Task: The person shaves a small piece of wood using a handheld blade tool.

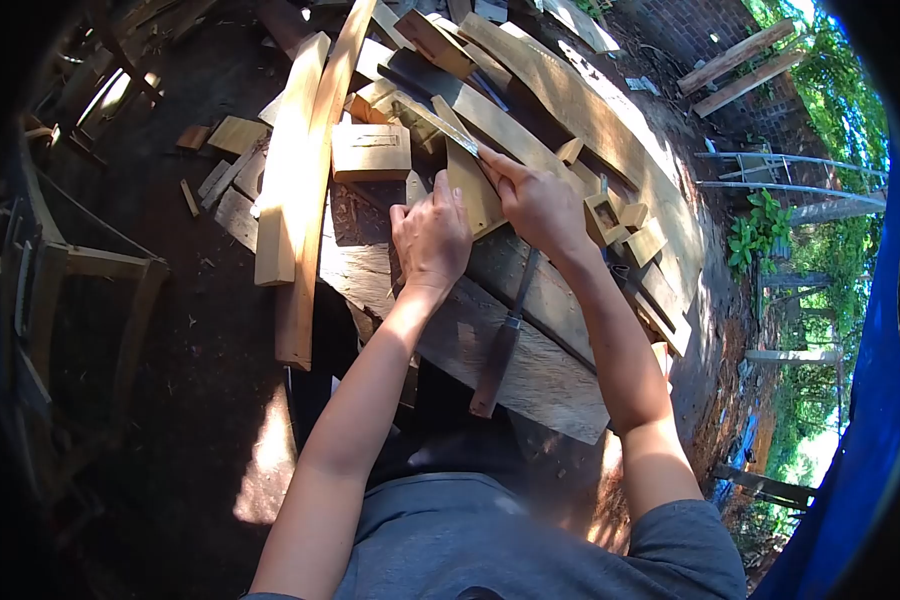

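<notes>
My left hand (434, 236) is closed with its fingers together, gripping the near side of a yellowish piece of wood (473, 200) on the plank bench. My right hand (542, 207), its index finger stretched forward, is closed at the near end of a thin strip with a shiny metal edge (460, 132). The strip slants across the wood; its exact kind is unclear. Below my hands lies a chisel (498, 362) with a dark handle, its blade pointing away from me. A wooden block with a slot (371, 153) sits just left of my left hand's fingertips.
Two long timbers (308, 190) lie along the left of the bench (545, 365). Thick boards (610, 150) and small offcuts (604, 215) crowd the far and right sides. A wooden frame (100, 262) stands on the ground at left. A blue tarp (870, 420) hangs at far right.
</notes>
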### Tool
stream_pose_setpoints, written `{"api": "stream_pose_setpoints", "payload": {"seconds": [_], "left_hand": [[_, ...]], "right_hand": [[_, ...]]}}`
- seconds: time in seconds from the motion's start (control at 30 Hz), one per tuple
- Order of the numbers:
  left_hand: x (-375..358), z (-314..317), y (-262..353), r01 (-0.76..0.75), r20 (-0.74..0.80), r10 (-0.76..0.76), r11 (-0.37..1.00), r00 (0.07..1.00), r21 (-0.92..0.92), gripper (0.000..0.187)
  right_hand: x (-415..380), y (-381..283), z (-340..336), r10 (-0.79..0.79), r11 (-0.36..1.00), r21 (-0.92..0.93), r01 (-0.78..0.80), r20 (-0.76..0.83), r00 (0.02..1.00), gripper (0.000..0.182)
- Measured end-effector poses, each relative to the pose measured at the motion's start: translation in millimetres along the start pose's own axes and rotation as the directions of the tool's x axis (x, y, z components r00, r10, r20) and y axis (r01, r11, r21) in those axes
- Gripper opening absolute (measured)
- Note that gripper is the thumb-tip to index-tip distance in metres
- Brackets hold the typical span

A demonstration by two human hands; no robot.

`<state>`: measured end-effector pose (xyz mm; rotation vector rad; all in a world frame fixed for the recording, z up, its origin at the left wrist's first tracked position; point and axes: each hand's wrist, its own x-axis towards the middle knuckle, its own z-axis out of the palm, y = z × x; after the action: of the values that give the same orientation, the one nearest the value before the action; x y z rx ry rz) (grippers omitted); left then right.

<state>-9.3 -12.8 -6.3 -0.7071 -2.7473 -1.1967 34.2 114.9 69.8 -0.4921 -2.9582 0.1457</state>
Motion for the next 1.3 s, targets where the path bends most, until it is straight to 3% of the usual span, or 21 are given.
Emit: {"api": "stream_pose_setpoints", "payload": {"seconds": [0.1,0.17,0.47,0.67,0.77,0.97,1.03,1.1,1.2,1.23,1.27,1.3], "left_hand": [[-1,4,-2,0.002,-0.026,-0.002,1.0,1.0,-0.02,0.037],[-1,1,1,0.01,-0.012,-0.01,1.0,1.0,-0.002,0.036],[0,0,2,0.003,0.001,-0.003,1.0,1.0,-0.016,0.039],[0,3,0,0.007,-0.024,-0.007,1.0,1.0,-0.01,0.039],[-1,1,0,0.005,0.0,-0.005,1.0,1.0,0.023,0.039],[1,1,1,-0.01,0.042,0.008,0.998,0.999,0.057,0.04],[2,1,-1,0.022,0.064,-0.025,0.998,0.998,0.053,0.041],[3,1,-2,0.033,0.07,-0.036,0.998,0.997,0.047,0.043],[9,0,1,0.057,0.088,-0.057,0.998,0.995,0.0,0.048],[13,2,1,0.118,0.173,-0.121,0.993,0.977,0.025,0.055],[20,2,2,0.174,0.251,-0.183,0.983,0.951,0.057,0.061],[27,3,4,0.151,0.231,-0.161,0.987,0.959,0.061,0.061]], "right_hand": [[-38,0,-23,0.027,1.0,0.0,-0.027,0.076,0.997,0.036],[-64,-6,-39,0.055,0.99,-0.139,-0.034,0.152,0.987,0.037],[-17,-5,-9,0.002,0.997,-0.074,-0.002,0.0,1.0,0.034],[-68,-4,-35,0.011,0.991,-0.137,0.0,0.079,0.997,0.035],[-51,-8,-31,0.056,0.99,-0.134,-0.044,0.094,0.994,0.035],[-3,12,-9,0.206,0.965,0.124,-0.23,0.183,0.961,0.037],[-13,48,8,0.229,0.861,0.476,-0.179,-0.047,0.972,0.038],[-50,77,18,0.255,0.863,0.491,-0.118,-0.223,0.941,0.04],[-126,91,0,0.453,0.838,0.355,-0.414,-0.033,0.891,0.041],[-147,94,-4,0.527,0.806,0.285,-0.519,0.056,0.848,0.041],[-166,97,-4,0.55,0.797,0.241,-0.554,0.091,0.83,0.042],[-180,100,-3,0.574,0.785,0.199,-0.587,0.121,0.809,0.042]]}}
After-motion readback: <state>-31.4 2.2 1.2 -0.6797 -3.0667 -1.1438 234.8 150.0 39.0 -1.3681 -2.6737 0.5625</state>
